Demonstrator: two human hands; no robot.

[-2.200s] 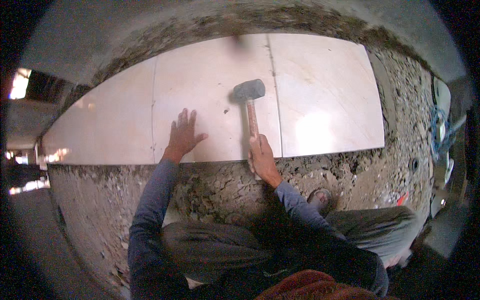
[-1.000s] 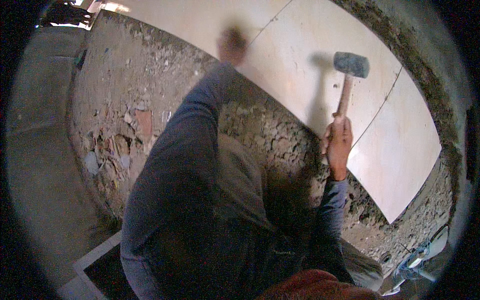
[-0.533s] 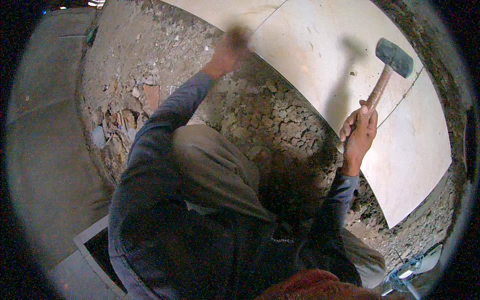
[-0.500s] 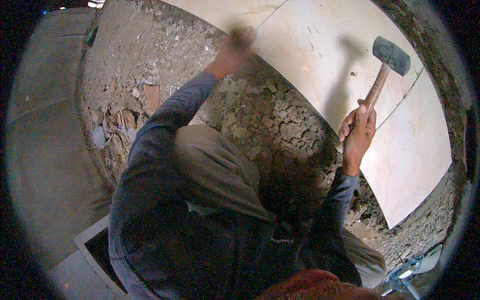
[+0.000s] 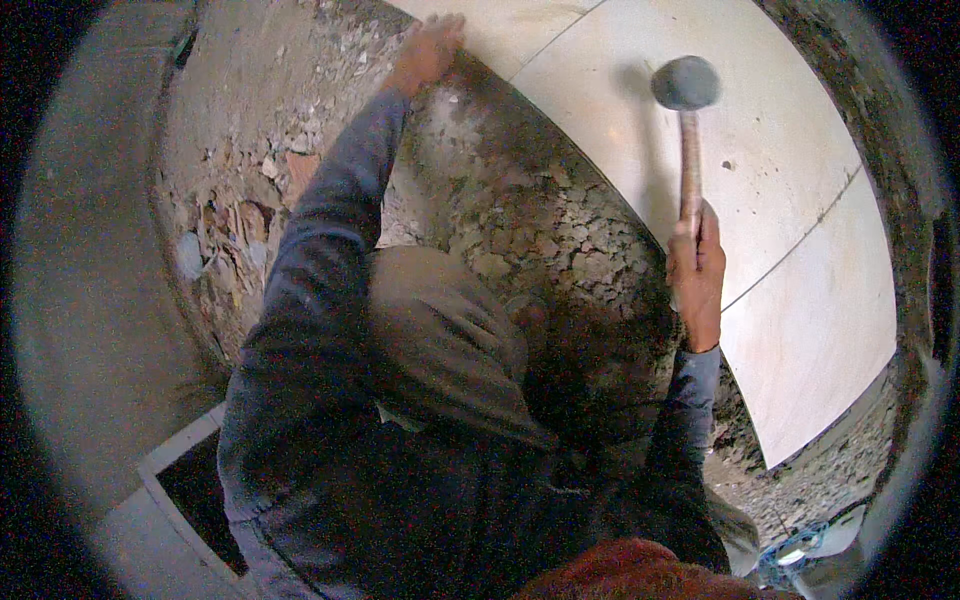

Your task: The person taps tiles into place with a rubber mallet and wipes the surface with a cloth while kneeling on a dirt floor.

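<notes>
Mallet (image 5: 690, 150) shifted off right-hand joint (image 5: 795, 235)

Right hand (image 5: 697, 265): fingers wrapped round mallet handle; head now raised over pale tile (image 5: 780, 160), suggesting work centres there. Left hand (image 5: 430, 50): fingers extended at edge of neighbouring tile (image 5: 520, 25), nothing visibly held.

Dim and grainy it was, but the tiled surface (image 5: 800, 370) glowed pale toward its lower corner; the slightly blurred mallet (image 5: 686, 83) cast a soft shadow leftward, and fisheye bending bowed the surface's edges!
</notes>
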